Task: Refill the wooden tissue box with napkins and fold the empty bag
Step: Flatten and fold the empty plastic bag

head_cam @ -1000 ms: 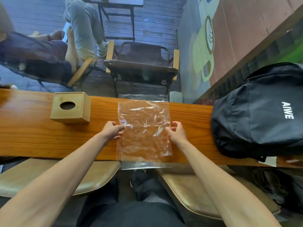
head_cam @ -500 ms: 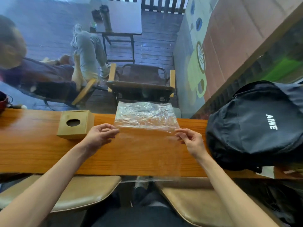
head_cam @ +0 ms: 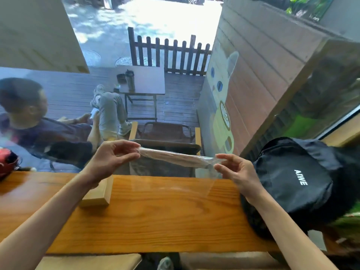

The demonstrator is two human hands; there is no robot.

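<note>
Now bag [head_cam: 175, 157] lifted, folded over.

- A café is being suggested by the setting: a long wooden bench [head_cam: 155, 217] is being used as a window counter facing a glass pane.
- A wall mural [head_cam: 222, 106] of a cat holding a latte cup is being displayed outside.
- An outdoor deck is being furnished with a small table [head_cam: 144, 80], a chair [head_cam: 165, 137] and a picket fence [head_cam: 167, 53].
- A seated person [head_cam: 29, 121] is being seen on the deck.
</note>
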